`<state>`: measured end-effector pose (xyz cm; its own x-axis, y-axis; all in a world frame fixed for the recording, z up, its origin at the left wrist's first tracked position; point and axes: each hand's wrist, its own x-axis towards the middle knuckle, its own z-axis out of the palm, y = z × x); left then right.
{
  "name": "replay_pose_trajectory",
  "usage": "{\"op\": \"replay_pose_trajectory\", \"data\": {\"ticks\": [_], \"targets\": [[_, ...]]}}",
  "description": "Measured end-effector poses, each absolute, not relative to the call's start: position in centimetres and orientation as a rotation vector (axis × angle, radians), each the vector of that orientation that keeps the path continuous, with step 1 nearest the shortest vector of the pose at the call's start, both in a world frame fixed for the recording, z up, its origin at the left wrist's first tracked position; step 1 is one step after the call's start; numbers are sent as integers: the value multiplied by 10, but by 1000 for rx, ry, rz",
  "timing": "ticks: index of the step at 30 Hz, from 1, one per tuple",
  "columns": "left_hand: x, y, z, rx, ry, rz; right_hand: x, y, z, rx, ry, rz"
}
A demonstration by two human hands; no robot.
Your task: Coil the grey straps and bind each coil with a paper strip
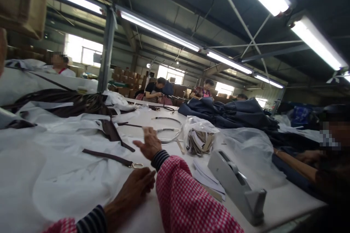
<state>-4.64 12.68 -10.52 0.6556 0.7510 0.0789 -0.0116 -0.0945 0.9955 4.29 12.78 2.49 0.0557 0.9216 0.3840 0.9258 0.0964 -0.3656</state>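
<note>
In the head view, the strap (109, 156) lies loose on the white sheet (62, 174), held by neither hand, its clasp (137, 166) pointing towards the person's fingers. That clasp sits at the strap's near end, so this join looks done; whether anything remains at the far end, I cannot tell. The left hand (133, 189) is low over the table just nearer than the clasp, its fingers bent and close together; whether they pinch anything is hidden. The right hand (150, 145) reaches farther forward, thumb spread away from the fingers, with nothing seen in its grasp, near a curved band (179, 131). Much seems left: a large heap (54, 103) of dark straps lies at the far left, and a second strap (113, 133) trails from it, with no clasp visible at its near end. How many in the heap are finished cannot be made out. To the right, slips sit in a clear bag (188, 129), papers (209, 180) lie nearer, and the tape dispenser (232, 184) stands beside them, neither hand touching it, so any taping or bagging appears not to be under way.
</note>
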Motion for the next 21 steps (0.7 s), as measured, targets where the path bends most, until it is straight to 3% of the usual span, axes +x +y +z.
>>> {"op": "replay_pose_trajectory", "data": {"ticks": [5,9,15,21], "targets": [[-39,120,-111,1615,625,705,137,181,-25,-2217,-1647,1],[-42,120,-111,1753,692,753,143,181,-49,-2281,-1669,-41],[-50,139,-116,2213,785,1461,102,126,-33,-2003,-1984,-27],[-56,135,-98,2605,468,1320,81,0,-10,-1531,-2098,204]]}}
